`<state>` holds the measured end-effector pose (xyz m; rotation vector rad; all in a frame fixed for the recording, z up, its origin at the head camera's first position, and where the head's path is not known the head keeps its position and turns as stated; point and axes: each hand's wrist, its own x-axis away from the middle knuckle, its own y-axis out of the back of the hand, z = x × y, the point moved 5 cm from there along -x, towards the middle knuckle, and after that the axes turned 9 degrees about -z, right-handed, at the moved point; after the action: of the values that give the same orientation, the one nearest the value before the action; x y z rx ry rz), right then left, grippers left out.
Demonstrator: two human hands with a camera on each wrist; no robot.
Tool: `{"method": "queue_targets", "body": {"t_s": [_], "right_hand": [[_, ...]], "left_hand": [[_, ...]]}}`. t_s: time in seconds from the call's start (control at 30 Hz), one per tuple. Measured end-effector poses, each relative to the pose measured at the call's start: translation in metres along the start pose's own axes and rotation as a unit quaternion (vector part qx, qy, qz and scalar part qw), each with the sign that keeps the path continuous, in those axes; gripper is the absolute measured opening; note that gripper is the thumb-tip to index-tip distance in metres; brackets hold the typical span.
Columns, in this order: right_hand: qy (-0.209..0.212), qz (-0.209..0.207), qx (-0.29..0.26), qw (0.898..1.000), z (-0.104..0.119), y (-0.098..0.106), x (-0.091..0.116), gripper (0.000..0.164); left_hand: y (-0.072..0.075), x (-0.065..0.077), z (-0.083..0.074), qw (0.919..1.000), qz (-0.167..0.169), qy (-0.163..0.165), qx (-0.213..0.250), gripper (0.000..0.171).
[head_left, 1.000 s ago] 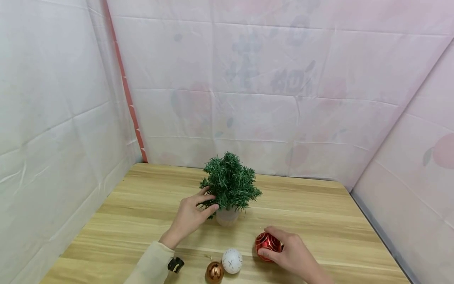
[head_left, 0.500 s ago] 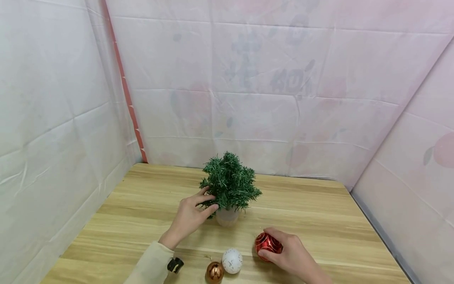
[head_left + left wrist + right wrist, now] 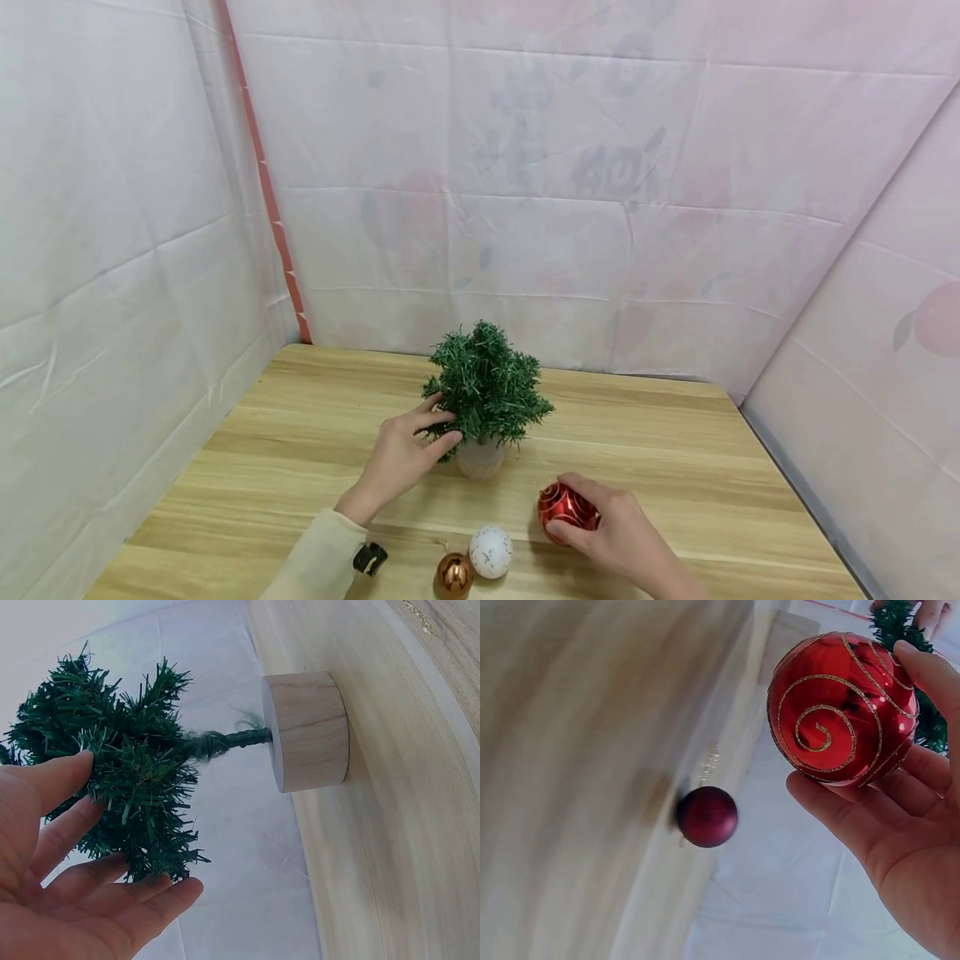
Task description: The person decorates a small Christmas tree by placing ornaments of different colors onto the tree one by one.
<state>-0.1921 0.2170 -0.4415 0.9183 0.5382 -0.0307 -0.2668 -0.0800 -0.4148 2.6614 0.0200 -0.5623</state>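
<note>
My right hand point(image 3: 618, 533) holds a shiny red Christmas bauble point(image 3: 561, 518) to the right of the small artificial Christmas tree point(image 3: 487, 383). In the right wrist view, gold glitter swirls cover the bauble point(image 3: 821, 735), with the thumb on one side and fingers on the other. My left hand point(image 3: 401, 458) is at the tree's lower left branches. The left wrist view shows its thumb and loosely spread fingers against the green foliage point(image 3: 135, 765). The tree stands upright on a round light wooden base point(image 3: 311, 731), joined by a thin wrapped trunk.
Near the front of the wooden table point(image 3: 300, 433) lie a copper bauble point(image 3: 454, 575) and a speckled white bauble point(image 3: 491, 552), side by side. A small dark red bauble point(image 3: 708, 817) lies in the right wrist view. Pale cloth walls point(image 3: 540, 250) enclose the back and sides.
My right hand has shifted the red bauble slightly away from me and turned it a little. My left hand, the tree and the other baubles have stayed in place.
</note>
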Motion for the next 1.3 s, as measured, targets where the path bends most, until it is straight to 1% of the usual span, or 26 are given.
{"method": "queue_targets", "body": {"t_s": [0.13, 0.37, 0.6, 0.83, 0.93, 1.13, 1.23, 1.3], "right_hand": [[0.005, -0.001, -0.013, 1.000, 0.004, 0.004, -0.004, 0.055], [0.017, -0.003, -0.033, 0.999, 0.015, 0.013, -0.009, 0.056], [0.064, -0.034, -0.023, 0.997, 0.028, 0.028, -0.019, 0.053], [0.108, -0.059, -0.044, 0.991, 0.041, 0.041, -0.033, 0.059], [0.112, -0.068, -0.051, 0.990, 0.046, 0.047, -0.037, 0.061], [0.087, -0.063, -0.078, 0.991, 0.056, 0.054, -0.040, 0.062], [0.097, -0.071, -0.083, 0.989, 0.062, 0.057, -0.041, 0.065], [0.116, -0.083, -0.076, 0.987, 0.066, 0.061, -0.043, 0.068]], "left_hand": [[0.000, 0.000, -0.001, 1.0000, -0.002, -0.003, -0.004, 0.032], [0.001, 0.000, -0.002, 1.0000, 0.001, -0.006, -0.005, 0.032], [0.001, 0.000, -0.001, 1.0000, 0.004, -0.004, -0.005, 0.032], [0.001, -0.001, -0.001, 0.9999, 0.004, -0.007, -0.008, 0.033], [0.000, 0.000, -0.002, 0.9999, 0.004, -0.008, -0.009, 0.032], [0.000, 0.000, -0.003, 0.9999, 0.002, -0.014, -0.008, 0.031], [0.000, 0.000, -0.003, 0.9998, 0.001, -0.019, -0.007, 0.030], [0.001, 0.000, -0.003, 0.9998, 0.000, -0.020, -0.006, 0.030]]}}
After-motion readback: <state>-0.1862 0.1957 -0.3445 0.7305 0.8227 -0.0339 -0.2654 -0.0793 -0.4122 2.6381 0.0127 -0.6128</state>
